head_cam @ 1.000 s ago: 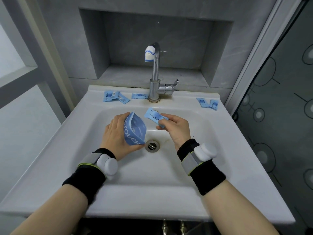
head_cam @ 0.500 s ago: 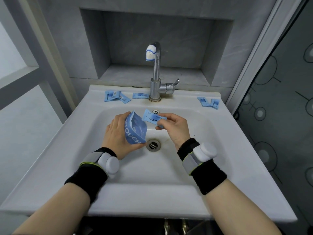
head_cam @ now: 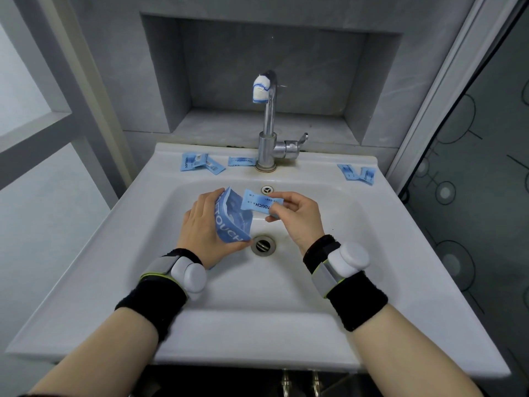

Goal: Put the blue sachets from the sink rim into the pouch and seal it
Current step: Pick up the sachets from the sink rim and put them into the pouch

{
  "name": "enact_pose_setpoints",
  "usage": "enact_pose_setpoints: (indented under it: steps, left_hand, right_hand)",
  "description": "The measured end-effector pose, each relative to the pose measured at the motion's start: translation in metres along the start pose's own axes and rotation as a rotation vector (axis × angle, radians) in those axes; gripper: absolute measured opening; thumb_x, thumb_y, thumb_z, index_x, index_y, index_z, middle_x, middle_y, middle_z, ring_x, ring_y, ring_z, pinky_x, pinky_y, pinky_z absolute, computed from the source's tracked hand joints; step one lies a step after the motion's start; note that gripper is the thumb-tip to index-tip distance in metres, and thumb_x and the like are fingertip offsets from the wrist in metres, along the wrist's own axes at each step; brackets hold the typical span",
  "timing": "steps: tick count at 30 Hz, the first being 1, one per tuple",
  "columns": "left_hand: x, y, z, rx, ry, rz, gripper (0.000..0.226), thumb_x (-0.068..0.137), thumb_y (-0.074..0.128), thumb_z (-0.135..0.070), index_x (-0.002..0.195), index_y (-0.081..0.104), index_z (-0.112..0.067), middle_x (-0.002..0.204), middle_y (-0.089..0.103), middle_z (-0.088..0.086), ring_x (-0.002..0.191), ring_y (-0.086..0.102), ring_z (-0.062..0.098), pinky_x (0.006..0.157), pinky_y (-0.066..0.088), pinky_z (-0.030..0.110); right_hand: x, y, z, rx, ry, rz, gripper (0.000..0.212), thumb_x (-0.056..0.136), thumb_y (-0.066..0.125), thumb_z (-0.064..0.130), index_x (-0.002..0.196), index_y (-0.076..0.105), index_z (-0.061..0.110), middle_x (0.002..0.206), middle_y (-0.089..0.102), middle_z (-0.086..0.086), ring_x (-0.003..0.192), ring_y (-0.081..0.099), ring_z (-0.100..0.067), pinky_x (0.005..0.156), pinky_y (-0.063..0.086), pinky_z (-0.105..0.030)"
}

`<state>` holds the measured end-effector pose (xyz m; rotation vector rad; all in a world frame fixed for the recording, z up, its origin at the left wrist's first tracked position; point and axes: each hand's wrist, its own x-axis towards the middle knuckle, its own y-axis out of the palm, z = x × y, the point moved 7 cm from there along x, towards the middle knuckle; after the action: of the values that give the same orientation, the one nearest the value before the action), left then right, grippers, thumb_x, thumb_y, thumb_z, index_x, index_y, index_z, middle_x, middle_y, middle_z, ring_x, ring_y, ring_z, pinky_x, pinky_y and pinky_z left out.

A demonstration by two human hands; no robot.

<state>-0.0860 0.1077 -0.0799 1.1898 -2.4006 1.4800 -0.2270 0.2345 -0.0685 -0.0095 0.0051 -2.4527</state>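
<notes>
Over the basin of the white sink (head_cam: 400,282), the left hand (head_cam: 200,227) grips the blue pouch (head_cam: 233,224) upright, its fingers curled round the back and its mouth gaping toward the right; the right hand (head_cam: 299,222) pinches one blue sachet (head_cam: 259,204) between thumb and fingertips, the sachet's free end right at the pouch's mouth. Along the back rim, three sachets (head_cam: 194,161) lie left of the faucet (head_cam: 267,138); two sachets (head_cam: 347,171) lie near the right corner; the drain (head_cam: 264,245) sits just beside the pouch's lower corner.

Blue pouch (head_cam: 233,222), blue sachets (head_cam: 200,163) with dark lettering, white sink (head_cam: 143,224).
</notes>
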Motion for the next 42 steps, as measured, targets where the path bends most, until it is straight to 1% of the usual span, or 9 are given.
enact_pose_setpoints:
  steps: [6,9,14,19,22,25,30,36,42]
  left_hand:
    - [0.0,0.001,0.001,-0.004,-0.007,0.013,0.11,0.05,0.082,-0.062,0.139,0.032,-0.022,0.13,0.042,-0.005,0.116,0.044,0.016,0.098,0.039,0.038]
    - [0.0,0.001,0.0,0.004,0.002,0.022,0.109,0.051,0.082,-0.062,0.139,0.032,-0.021,0.13,0.042,-0.004,0.116,0.045,0.018,0.098,0.04,0.041]
    - [0.0,0.001,-0.002,0.016,0.025,0.039,0.109,0.051,0.082,-0.061,0.139,0.033,-0.02,0.129,0.043,-0.003,0.115,0.046,0.018,0.098,0.04,0.041]
    - [-0.001,0.005,-0.006,0.049,0.077,0.06,0.108,0.051,0.083,-0.06,0.139,0.035,-0.018,0.129,0.045,-0.001,0.115,0.048,0.019,0.099,0.038,0.038]
    - [0.0,0.006,-0.007,0.071,0.097,0.059,0.108,0.05,0.082,-0.061,0.138,0.035,-0.02,0.128,0.046,-0.002,0.114,0.048,0.019,0.097,0.038,0.037]
    - [0.001,0.006,-0.009,0.099,0.121,0.065,0.109,0.049,0.081,-0.063,0.138,0.034,-0.02,0.127,0.047,0.0,0.114,0.049,0.02,0.096,0.04,0.038]
    - [0.0,0.005,-0.014,0.136,0.164,0.071,0.11,0.05,0.083,-0.06,0.139,0.036,-0.015,0.131,0.048,0.002,0.118,0.048,0.022,0.098,0.039,0.04]
    - [0.0,0.005,-0.018,0.166,0.158,0.101,0.111,0.051,0.082,-0.061,0.14,0.036,-0.014,0.134,0.047,0.003,0.121,0.045,0.022,0.103,0.036,0.041]
    - [0.0,0.006,-0.019,0.174,0.166,0.104,0.111,0.052,0.081,-0.063,0.14,0.037,-0.013,0.134,0.047,0.004,0.122,0.045,0.024,0.103,0.035,0.043]
  right_hand:
    - [0.0,-0.002,0.0,0.008,0.01,-0.014,0.022,0.08,0.063,-0.002,0.101,0.067,0.006,0.092,0.072,-0.01,0.056,0.068,-0.01,0.056,0.051,-0.014]
    - [0.0,-0.001,0.001,0.011,0.0,-0.01,0.02,0.08,0.063,-0.004,0.097,0.068,0.006,0.089,0.072,-0.01,0.056,0.068,-0.01,0.054,0.05,-0.014]
    - [-0.002,0.002,0.003,-0.04,-0.048,0.013,0.02,0.077,0.065,-0.004,0.09,0.07,0.011,0.085,0.073,-0.008,0.058,0.069,-0.016,0.056,0.05,-0.015]
    - [-0.003,0.007,0.003,-0.102,-0.099,0.075,0.024,0.075,0.068,-0.003,0.086,0.072,0.019,0.083,0.074,-0.005,0.067,0.071,-0.018,0.061,0.053,-0.018]
    - [-0.002,0.008,0.0,-0.145,-0.101,0.094,0.023,0.073,0.072,0.002,0.087,0.073,0.02,0.084,0.075,-0.001,0.074,0.072,-0.017,0.069,0.057,-0.025]
    - [-0.002,0.01,-0.002,-0.166,-0.107,0.124,0.021,0.074,0.075,0.005,0.09,0.073,0.019,0.086,0.075,0.003,0.081,0.072,-0.012,0.074,0.058,-0.025]
    - [-0.003,0.011,-0.003,-0.163,-0.116,0.15,0.021,0.073,0.079,0.007,0.092,0.073,0.014,0.086,0.075,0.004,0.081,0.072,-0.008,0.071,0.056,-0.018]
    - [-0.002,0.011,-0.006,-0.193,-0.109,0.164,0.024,0.072,0.081,0.009,0.094,0.073,0.009,0.089,0.075,-0.001,0.082,0.072,-0.012,0.074,0.058,-0.023]
    - [-0.003,0.014,-0.006,-0.226,-0.132,0.191,0.02,0.074,0.078,0.006,0.093,0.075,0.011,0.091,0.076,0.0,0.082,0.072,-0.013,0.079,0.059,-0.031]
